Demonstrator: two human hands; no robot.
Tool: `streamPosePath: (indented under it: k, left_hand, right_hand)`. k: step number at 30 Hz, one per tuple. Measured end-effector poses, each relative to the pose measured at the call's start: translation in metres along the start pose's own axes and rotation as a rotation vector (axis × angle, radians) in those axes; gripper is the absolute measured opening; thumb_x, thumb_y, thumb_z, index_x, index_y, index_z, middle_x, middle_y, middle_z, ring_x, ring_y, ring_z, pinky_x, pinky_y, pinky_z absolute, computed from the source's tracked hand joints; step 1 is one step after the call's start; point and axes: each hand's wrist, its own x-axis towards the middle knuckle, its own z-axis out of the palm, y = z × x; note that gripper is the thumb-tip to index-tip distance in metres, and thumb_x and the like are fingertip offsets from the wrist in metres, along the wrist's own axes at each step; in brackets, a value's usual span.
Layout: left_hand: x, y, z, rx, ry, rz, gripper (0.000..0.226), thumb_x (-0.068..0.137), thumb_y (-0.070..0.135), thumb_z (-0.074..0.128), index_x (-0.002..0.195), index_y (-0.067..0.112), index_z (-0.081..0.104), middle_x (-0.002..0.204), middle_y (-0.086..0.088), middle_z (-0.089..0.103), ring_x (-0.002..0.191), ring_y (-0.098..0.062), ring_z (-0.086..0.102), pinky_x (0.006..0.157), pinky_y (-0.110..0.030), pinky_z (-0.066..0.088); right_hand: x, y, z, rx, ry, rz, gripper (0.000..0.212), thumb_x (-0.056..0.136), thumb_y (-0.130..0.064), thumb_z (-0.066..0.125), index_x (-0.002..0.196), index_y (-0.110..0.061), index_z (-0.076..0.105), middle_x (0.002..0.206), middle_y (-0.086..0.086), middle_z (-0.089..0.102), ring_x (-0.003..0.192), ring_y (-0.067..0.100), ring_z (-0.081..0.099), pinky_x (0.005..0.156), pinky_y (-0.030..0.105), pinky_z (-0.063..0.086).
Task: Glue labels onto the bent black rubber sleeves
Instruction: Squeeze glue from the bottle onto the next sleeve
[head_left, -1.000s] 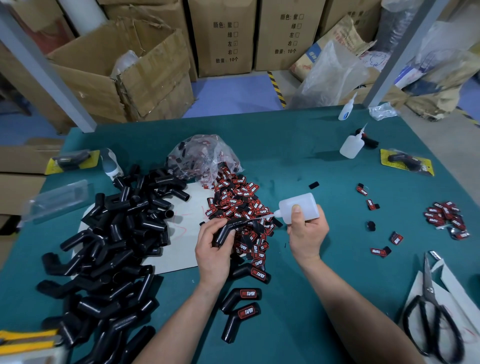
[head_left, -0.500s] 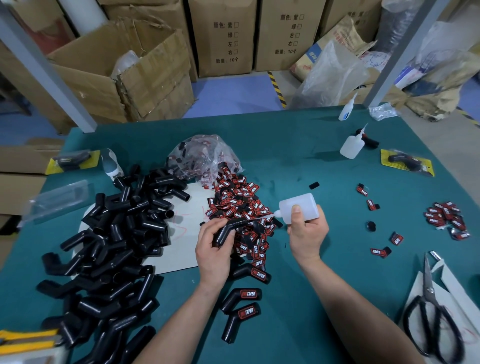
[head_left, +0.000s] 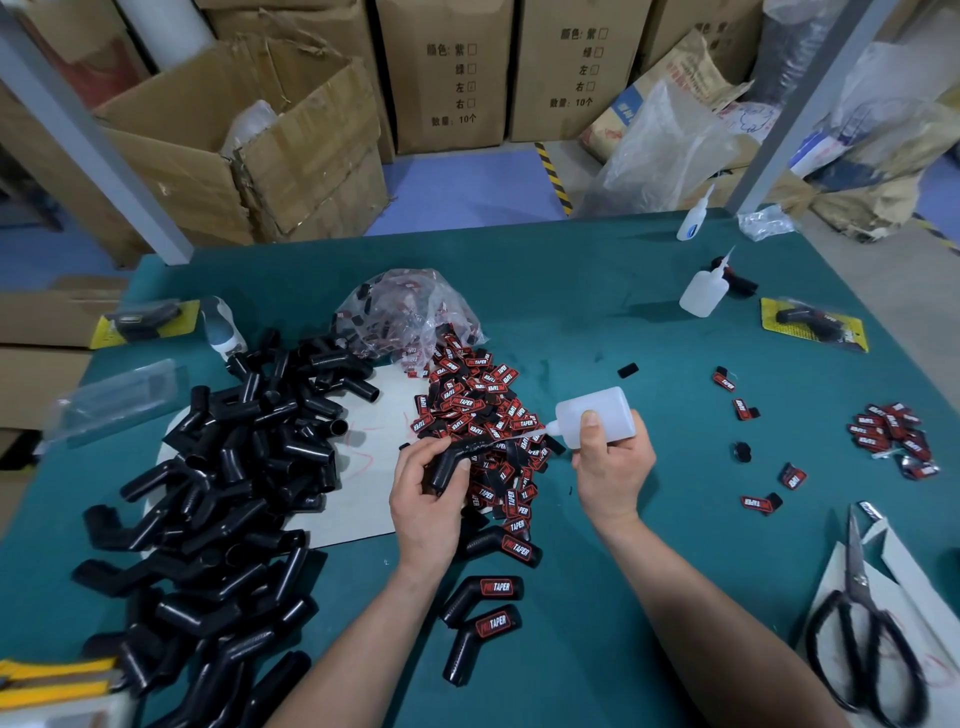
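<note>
Two hands meet over the label heap (head_left: 478, 410) at the middle of the bench (head_left: 597, 322).
The left hand (head_left: 426, 499) curls round a bent black sleeve (head_left: 452, 460). The right hand (head_left: 610, 467) grips a white glue bottle (head_left: 597, 415), its nozzle tip at the sleeve's upper end. Both partly hide the heap. Three labelled sleeves (head_left: 488, 592) lie at 6 o'clock, the bare sleeve pile (head_left: 223, 493) at 9, a plastic bag (head_left: 410, 312) at 12, a second bottle (head_left: 701, 293) at 2, loose labels (head_left: 891, 436) at 3 and scissors (head_left: 862, 644) at 4.

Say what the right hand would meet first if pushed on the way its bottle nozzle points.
The bent black sleeve gripped by the left hand; the glue bottle nozzle seems to touch it, though depth is unclear.
</note>
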Motion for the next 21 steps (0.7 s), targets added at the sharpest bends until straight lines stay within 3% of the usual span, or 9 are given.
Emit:
streamPosePath:
  k: [8,13,18,21]
  left_hand:
    - [0.0001,0.0025,0.0019,0.006,0.009,0.018,0.032,0.083,0.012,0.076,0.106,0.034,0.069,0.11,0.022,0.066,0.112,-0.007,0.063,0.104,-0.019,0.045]
    - [0.0001,0.0028,0.0023,0.006,0.013,0.022,0.032,0.084,0.013,0.075,0.107,0.034,0.069,0.11,0.023,0.066,0.113,-0.01,0.063,0.104,-0.02,0.044]
    - [-0.0005,0.0041,0.0017,0.002,0.011,0.014,0.031,0.084,0.014,0.075,0.107,0.034,0.069,0.111,0.023,0.066,0.113,-0.008,0.063,0.103,-0.018,0.044]
    - [-0.0007,0.0047,0.0015,0.002,0.01,0.005,0.031,0.084,0.014,0.075,0.107,0.034,0.069,0.111,0.021,0.066,0.113,-0.009,0.063,0.103,-0.019,0.044]
  right_hand:
    - [-0.0006,-0.0024,0.0,-0.005,0.014,-0.045,0.021,0.079,-0.056,0.066,0.07,-0.041,0.055,0.06,0.014,0.052,0.054,0.044,0.054,0.051,0.06,0.048]
    - [0.0002,-0.0024,-0.0002,-0.006,0.013,-0.025,0.021,0.077,-0.056,0.066,0.069,-0.041,0.055,0.065,0.015,0.051,0.057,0.048,0.053,0.053,0.061,0.047]
    - [-0.0015,-0.0034,0.0004,-0.005,-0.006,-0.026,0.019,0.077,-0.056,0.067,0.069,-0.042,0.055,0.063,0.009,0.051,0.055,0.03,0.051,0.052,0.059,0.049]
    - [-0.0012,-0.0024,0.0004,0.005,0.001,-0.02,0.025,0.078,-0.056,0.066,0.07,-0.036,0.053,0.062,0.012,0.051,0.054,0.035,0.052,0.052,0.06,0.048]
